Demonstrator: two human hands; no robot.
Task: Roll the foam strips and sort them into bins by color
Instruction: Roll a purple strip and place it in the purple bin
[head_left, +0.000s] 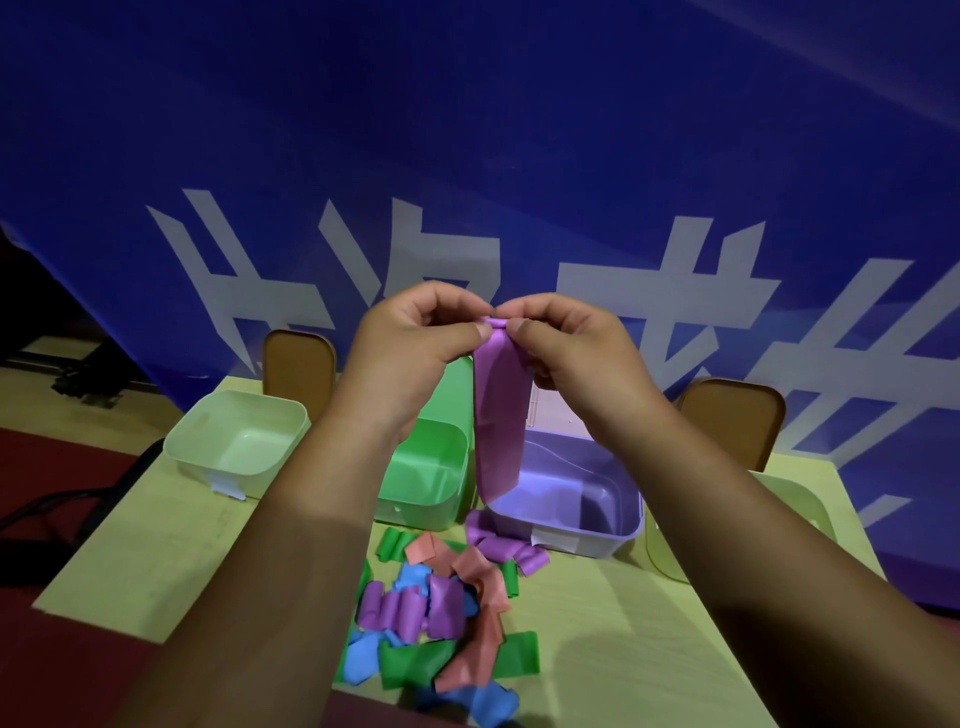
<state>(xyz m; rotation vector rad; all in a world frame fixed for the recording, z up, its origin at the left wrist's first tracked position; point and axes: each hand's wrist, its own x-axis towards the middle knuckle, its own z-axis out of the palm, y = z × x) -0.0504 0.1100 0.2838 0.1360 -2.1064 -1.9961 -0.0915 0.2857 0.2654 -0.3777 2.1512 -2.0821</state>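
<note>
Both hands are raised above the bench. The left hand (415, 343) and right hand (576, 348) each pinch the top edge of one purple foam strip (500, 415) between thumb and curled fingers, and that edge appears turned over. The rest of the strip hangs unrolled, its lower end in front of the purple bin (587, 538).

Assessment: rolling has only just begun. The next move calls for winding the strip down on itself evenly and keeping the coil tight, then dropping it in the purple bin.

A green bin (431, 499) stands just beside the purple bin, and a pale bin (234, 467) stands further left. A mixed pile of strips (447, 618) lies on the bench (597, 649), unsorted.
</note>
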